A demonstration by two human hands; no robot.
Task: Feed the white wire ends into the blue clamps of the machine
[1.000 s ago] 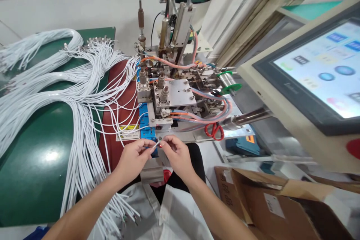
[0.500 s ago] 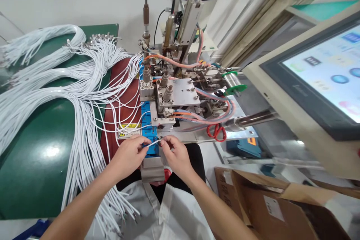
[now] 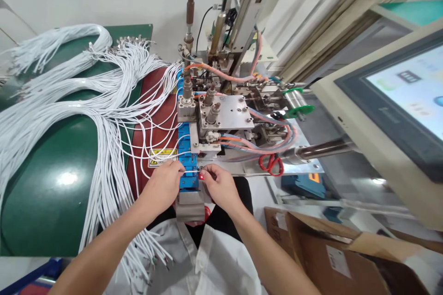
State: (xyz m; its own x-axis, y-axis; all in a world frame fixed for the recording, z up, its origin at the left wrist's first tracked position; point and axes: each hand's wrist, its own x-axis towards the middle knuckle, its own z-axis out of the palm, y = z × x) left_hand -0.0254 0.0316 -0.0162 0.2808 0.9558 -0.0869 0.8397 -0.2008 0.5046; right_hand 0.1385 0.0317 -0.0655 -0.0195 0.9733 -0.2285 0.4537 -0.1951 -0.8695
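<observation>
A short stretch of white cable (image 3: 190, 172) runs level between my two hands, over the blue fixture blocks (image 3: 187, 181) at the machine's front edge. My left hand (image 3: 167, 180) pinches the cable on the left side of the blocks. On the right, my right hand (image 3: 219, 184) is closed on the cable's end, its fingertips hiding the tip. A small red light (image 3: 201, 176) glows at the right thumb. Other white cables (image 3: 166, 122) lead from the blocks into a large bundle on the left.
The green table (image 3: 41, 193) carries thick bundles of white cable. Beyond the hands stands the machine (image 3: 224, 113) with hoses, a green-flanged wire spool (image 3: 298, 103) and red-handled scissors (image 3: 271, 164). A touchscreen (image 3: 408, 97) juts in at right, above cardboard boxes (image 3: 332, 253).
The cable between my hands has gone from slanted to level and now lies over the blue blocks. A red light shows at my right thumb. The view has shifted slightly.
</observation>
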